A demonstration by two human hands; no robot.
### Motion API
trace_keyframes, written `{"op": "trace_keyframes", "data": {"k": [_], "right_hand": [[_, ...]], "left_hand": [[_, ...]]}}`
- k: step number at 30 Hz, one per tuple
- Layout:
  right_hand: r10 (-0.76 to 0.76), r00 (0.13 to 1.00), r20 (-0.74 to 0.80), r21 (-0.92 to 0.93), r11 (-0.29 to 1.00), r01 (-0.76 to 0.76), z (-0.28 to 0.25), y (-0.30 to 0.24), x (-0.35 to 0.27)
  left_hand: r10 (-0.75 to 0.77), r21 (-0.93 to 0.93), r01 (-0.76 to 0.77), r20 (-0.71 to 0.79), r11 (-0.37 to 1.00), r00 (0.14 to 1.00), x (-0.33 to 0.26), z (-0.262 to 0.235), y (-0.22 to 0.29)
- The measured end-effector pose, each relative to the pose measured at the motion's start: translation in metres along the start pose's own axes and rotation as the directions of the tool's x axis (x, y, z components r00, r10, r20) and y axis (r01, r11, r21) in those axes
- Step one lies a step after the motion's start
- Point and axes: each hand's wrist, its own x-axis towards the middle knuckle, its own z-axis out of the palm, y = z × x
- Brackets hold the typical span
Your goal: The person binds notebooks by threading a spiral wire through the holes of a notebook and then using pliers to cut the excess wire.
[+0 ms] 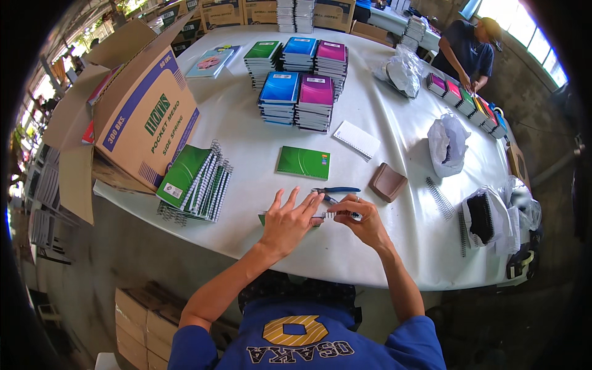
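A small notebook with a green cover [262, 219] lies near the table's front edge, mostly hidden under my left hand [287, 221]. That hand is flat over it, with the fingers stretched and spread apart. At the notebook's right end, my right hand [365, 223] pinches a spiral binding coil [330, 215] between thumb and fingers. Just beyond my hands lie pliers with blue handles [340, 190], and a second tool partly shows below them. A green notebook [303, 163] rests flat farther back, beside a white notebook page block [357, 140] and a brown pouch [388, 182].
Stacked notebooks [279, 89] stand at the back middle. Left are an open carton [145, 117] and a pile of green notebooks [194, 182]. Loose coils [439, 197] and plastic bags [448, 145] lie right. Another person [465, 52] works at the far right near a notebook row [462, 102].
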Motion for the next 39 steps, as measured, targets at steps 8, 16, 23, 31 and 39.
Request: {"op": "trace_keyframes", "data": {"k": [8,16,23,31,39], "right_hand": [[0.113,0.978,0.174,-0.012,0.994,-0.113,-0.007,-0.003,0.005],[-0.048,0.978,0.203,-0.398,0.908,0.127,-0.004,-0.009,-0.001],[-0.122,0.982,0.142,-0.494,0.851,0.177,-0.004,-0.013,-0.005],[-0.028,1.0,-0.01,-0.772,0.636,0.01,-0.1,0.072,0.027],[0.074,0.913,0.401,0.108,0.986,-0.127,-0.092,0.019,0.033]], "left_hand": [[0.026,0.043,-0.028,0.028,0.999,0.999,0.0,-0.001,-0.004],[0.079,-0.02,-0.078,0.046,0.997,0.996,0.005,-0.006,-0.003],[0.056,-0.192,-0.027,0.147,0.981,0.988,0.012,-0.008,0.002],[0.288,-0.314,-0.135,0.517,0.94,0.806,0.005,-0.016,-0.02],[0.106,-0.082,-0.092,0.193,0.992,0.975,-0.006,0.005,-0.032]]}}
